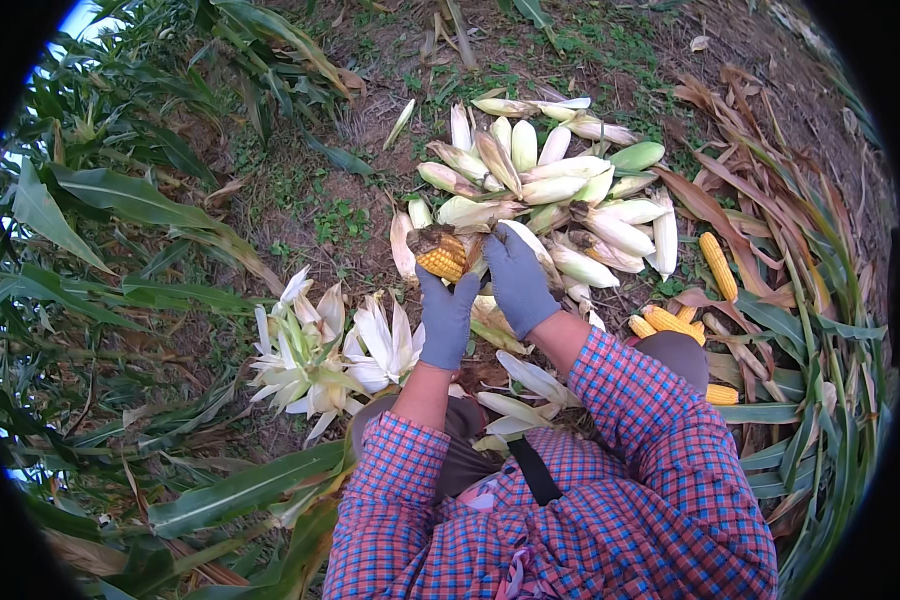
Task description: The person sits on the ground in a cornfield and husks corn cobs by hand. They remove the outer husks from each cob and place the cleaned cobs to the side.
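In a grey glove, my left hand grips a partly bared ear of corn, its yellow kernels showing below a dark brown tip. My right hand, also gloved in grey, is closed at the brown-edged husk on the right side of that ear. The fingertips of the right hand are partly hidden from above. Just beyond both hands lies a pile of ears in pale husks, one of them green.
Peeled-back empty husks lie left of my left forearm. Bare yellow cobs rest at the right, several by my knee. Cut corn stalks with dry leaves line the right side. Leafy corn plants crowd the left.
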`<state>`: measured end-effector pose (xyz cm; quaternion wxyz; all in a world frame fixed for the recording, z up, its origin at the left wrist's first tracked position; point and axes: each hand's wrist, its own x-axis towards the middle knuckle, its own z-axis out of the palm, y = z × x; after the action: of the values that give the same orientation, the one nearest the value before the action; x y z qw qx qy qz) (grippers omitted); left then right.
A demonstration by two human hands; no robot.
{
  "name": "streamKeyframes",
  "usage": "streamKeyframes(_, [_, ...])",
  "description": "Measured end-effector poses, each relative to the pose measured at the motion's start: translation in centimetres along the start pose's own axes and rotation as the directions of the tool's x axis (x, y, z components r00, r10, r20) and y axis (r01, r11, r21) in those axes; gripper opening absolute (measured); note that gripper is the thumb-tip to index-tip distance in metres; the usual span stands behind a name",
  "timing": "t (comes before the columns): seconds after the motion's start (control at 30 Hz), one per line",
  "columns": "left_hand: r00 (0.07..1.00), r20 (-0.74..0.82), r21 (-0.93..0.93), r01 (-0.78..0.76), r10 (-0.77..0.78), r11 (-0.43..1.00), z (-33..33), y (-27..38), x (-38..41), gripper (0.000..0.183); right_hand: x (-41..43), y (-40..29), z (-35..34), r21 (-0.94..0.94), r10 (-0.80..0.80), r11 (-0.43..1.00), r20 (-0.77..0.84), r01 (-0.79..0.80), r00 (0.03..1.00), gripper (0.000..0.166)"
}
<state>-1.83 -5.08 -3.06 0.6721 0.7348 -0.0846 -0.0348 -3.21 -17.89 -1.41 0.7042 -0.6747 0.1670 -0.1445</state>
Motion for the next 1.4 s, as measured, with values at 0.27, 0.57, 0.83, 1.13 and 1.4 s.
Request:
streamKeyframes(0.27, [0.963,-0.122,-0.744,0.072,-0.241,0.665,-2.2,-0.3,4.1,0.06,0.6,1.4,0.3,0.437,-0.156,0.899,0.383,-0.03,0.91,0.035])
streamKeyframes(0.57, [0.913,-0.222,-0.787,0.04,-0.342,0.616,-9.3,0.4,6.6,0.048,-4.6,-2.6,-3.6,-0.163,-0.133,0.898,0.784,0.408,0.606,0.032])
streamKeyframes(0.83, [0.94,-0.251,-0.731,-0.029,-0.23,0.681,-10.2,-0.2,7.2,0.05,-4.5,-4.4,-5.4,-0.575,0.373,0.818,0.528,-0.002,0.763,0.046])
streamKeyframes(1.13, [0.995,0.014,-0.744,0.073,-0.094,0.664,-4.2,2.2,3.8,0.061,-4.3,1.5,-1.3,-0.261,0.23,0.964,0.716,-0.054,0.659,0.08])
streamKeyframes(1.4, [0.994,0.016,-0.332,0.103,-0.104,0.937,-3.9,2.9,3.0,0.063,-5.4,3.7,0.4,-0.387,0.376,0.912,0.664,-0.133,0.647,0.063])
